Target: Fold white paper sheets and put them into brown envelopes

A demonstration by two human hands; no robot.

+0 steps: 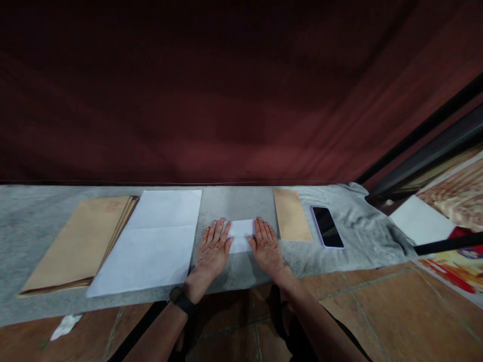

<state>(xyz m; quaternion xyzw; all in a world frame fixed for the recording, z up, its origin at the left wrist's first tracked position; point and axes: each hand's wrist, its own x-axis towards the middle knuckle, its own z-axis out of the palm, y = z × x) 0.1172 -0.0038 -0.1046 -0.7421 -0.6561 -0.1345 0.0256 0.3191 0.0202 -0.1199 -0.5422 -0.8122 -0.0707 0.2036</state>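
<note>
A small white folded paper (240, 236) lies flat on the grey cloth surface in front of me. My left hand (214, 247) rests palm down on its left end, fingers stretched out and pointing away from me. On the right end lies my right hand (266, 247), also flat with its fingers extended. Both thumbs point inward over the paper, which shows between them. Just right of my right hand is a single brown envelope (292, 215). To the left of my left hand sits a large white sheet (158, 241) with a crease across it.
A stack of brown envelopes (81, 236) lies at the far left, partly beside the white sheet. A phone (327, 227) with a pale case rests on the right of the grey cloth (377, 231). Behind hangs a dark red curtain (226, 110). Tiled floor (362, 296) shows below the front edge.
</note>
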